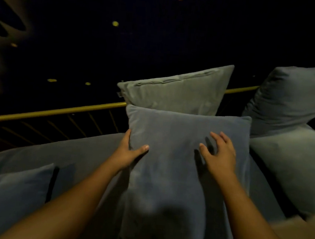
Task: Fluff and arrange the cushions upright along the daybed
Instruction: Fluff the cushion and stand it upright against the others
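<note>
Two bare forearms, no sleeves, left hand (128,153), right hand (219,156), short plain fingernails

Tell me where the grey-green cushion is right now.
The grey-green cushion stands centre frame against the gold rail, directly behind the blue cushion that both hands touch.

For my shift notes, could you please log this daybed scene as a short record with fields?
setting: dark, outdoor-looking, brass-coloured rail behind the daybed
front cushion: blue-grey, upright, in both hands
left hand: gripping the cushion's left edge, thumb on its face
right hand: fingers spread on the cushion's face
rear cushion: grey, leaning on the rail
left cushion: lying low
right cushions: stacked
</note>
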The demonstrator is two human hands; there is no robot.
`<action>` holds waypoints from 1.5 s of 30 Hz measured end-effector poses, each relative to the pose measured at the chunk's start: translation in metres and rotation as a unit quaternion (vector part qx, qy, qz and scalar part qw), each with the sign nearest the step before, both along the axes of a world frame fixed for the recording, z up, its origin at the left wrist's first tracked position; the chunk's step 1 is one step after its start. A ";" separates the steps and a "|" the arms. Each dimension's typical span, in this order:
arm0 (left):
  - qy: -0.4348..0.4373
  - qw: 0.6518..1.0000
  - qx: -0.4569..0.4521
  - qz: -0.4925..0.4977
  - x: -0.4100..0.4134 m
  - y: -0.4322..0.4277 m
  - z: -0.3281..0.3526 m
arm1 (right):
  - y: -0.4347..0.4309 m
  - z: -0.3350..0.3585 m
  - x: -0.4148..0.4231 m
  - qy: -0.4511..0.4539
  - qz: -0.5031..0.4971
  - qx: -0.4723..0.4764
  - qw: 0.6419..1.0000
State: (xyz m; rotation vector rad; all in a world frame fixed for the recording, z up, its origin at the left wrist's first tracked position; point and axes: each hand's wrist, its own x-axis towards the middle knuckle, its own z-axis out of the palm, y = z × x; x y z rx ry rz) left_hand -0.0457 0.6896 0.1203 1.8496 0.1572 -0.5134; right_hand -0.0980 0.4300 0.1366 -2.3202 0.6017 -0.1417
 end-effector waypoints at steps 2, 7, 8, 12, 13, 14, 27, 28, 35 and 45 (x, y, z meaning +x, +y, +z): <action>-0.011 0.999 -0.011 0.032 -0.003 -0.015 -0.012 | -0.027 -0.021 -0.007 0.058 -0.030 0.010 0.998; 0.024 0.989 0.005 0.144 -0.006 -0.035 -0.038 | -0.078 -0.053 -0.023 0.141 -0.149 0.100 0.973; 0.054 0.986 -0.002 0.160 -0.008 -0.036 -0.041 | -0.082 -0.056 -0.025 0.149 -0.160 0.126 0.968; 0.064 0.981 -0.031 0.182 -0.012 -0.039 -0.047 | -0.080 -0.057 -0.033 0.102 -0.180 0.222 0.953; 0.055 0.981 -0.039 0.185 -0.012 -0.039 -0.046 | -0.078 -0.054 -0.036 0.098 -0.177 0.216 0.955; 0.048 0.981 -0.044 0.183 -0.012 -0.039 -0.045 | -0.076 -0.052 -0.038 0.090 -0.172 0.211 0.958; -0.099 0.963 -0.023 0.250 -0.022 0.025 0.030 | 0.005 0.008 -0.049 -0.073 -0.122 0.198 0.970; -0.109 0.958 -0.020 0.264 -0.023 0.039 0.037 | 0.021 0.012 -0.045 -0.085 -0.104 0.202 0.970; -0.125 0.940 0.052 0.313 -0.024 0.183 0.073 | 0.150 0.031 -0.006 -0.123 0.000 0.249 0.961; -0.070 0.920 0.002 0.387 -0.031 0.411 0.102 | 0.384 0.038 0.055 -0.125 0.178 0.297 0.930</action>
